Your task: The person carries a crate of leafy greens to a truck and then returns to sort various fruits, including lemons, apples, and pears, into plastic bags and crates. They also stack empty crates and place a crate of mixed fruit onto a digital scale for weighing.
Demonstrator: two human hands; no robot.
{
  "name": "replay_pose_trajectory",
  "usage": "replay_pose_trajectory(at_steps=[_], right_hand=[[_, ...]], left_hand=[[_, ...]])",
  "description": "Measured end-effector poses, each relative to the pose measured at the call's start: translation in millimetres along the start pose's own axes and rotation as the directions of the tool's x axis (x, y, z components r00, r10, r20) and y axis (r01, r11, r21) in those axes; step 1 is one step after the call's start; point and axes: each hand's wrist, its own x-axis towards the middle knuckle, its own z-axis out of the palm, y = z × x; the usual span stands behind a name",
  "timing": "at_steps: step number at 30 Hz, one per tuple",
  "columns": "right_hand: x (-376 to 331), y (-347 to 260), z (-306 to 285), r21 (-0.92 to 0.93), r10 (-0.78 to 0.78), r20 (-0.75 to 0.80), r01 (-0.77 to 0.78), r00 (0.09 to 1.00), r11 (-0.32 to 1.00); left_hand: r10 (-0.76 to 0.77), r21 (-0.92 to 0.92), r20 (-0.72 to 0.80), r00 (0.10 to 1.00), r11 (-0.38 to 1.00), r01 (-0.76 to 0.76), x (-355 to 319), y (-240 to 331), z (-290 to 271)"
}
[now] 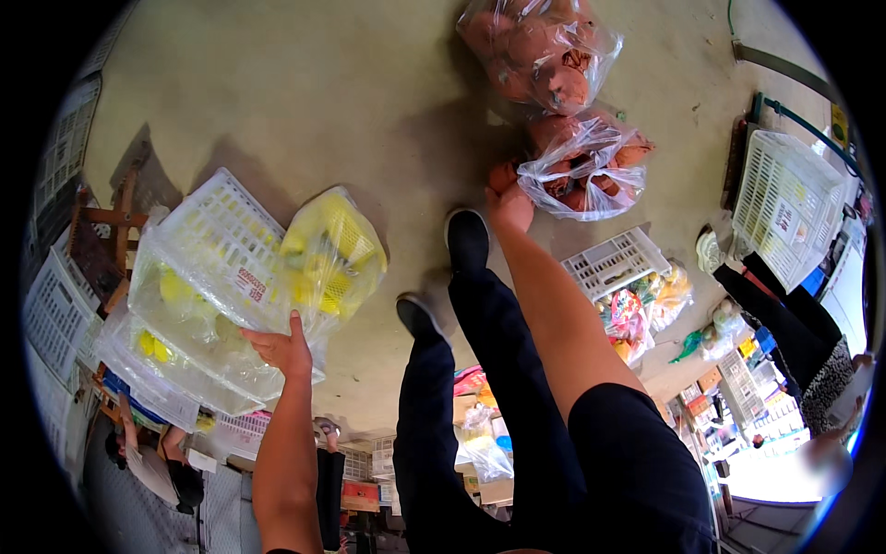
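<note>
My left hand (282, 351) is open, thumb raised and fingers stretched toward the rim of a white plastic crate (175, 309) under clear film. I cannot tell whether it touches the film. Beside this crate sits a clear plastic bag (337, 249) of yellow things with a net-like pattern. My right hand (513, 209) is closed round a reddish-brown root vegetable (503, 175) at the left side of a clear plastic bag (591, 175) filled with similar ones. Some of its fingers are hidden. Just beyond lies a second clear bag (544, 55) of reddish-brown vegetables.
A grey-white slatted crate (616, 263) and bags of colourful packages (632, 314) lie to the right. Another white crate (789, 203) stands farther right, near a person in dark trousers (784, 314). Stacked crates (60, 314) and a wooden stool (111, 222) stand left.
</note>
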Motion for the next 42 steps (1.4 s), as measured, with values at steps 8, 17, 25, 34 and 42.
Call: replay_pose_trajectory(at_steps=[8,17,25,34,42], right_hand=[[-66,-28,-96,0.421,0.081,0.394,-0.258,0.915,0.870],[-34,-17,-240,0.852,-0.164,0.278,-0.164,0.947,0.497],[52,-34,-285,0.947,-0.244,0.151,-0.212,0.958,-0.243],[155,-76,-261,0.955,-0.248,0.069,-0.135,0.966,-0.263],[198,-51,-237,0.911,-0.029,-0.038,0.046,0.999,0.410]], left_hand=[[-0.100,0.017,0.221,0.970,0.995,0.098,5,17,-31],[0.830,-0.352,-0.070,0.553,0.498,-0.793,-73,346,-24],[0.995,0.066,-0.006,-0.098,-0.097,-0.993,-56,583,16],[0.871,-0.930,0.163,0.463,0.292,-0.223,-15,571,12],[0.927,-0.962,0.212,0.310,0.254,-0.100,-18,562,-27]])
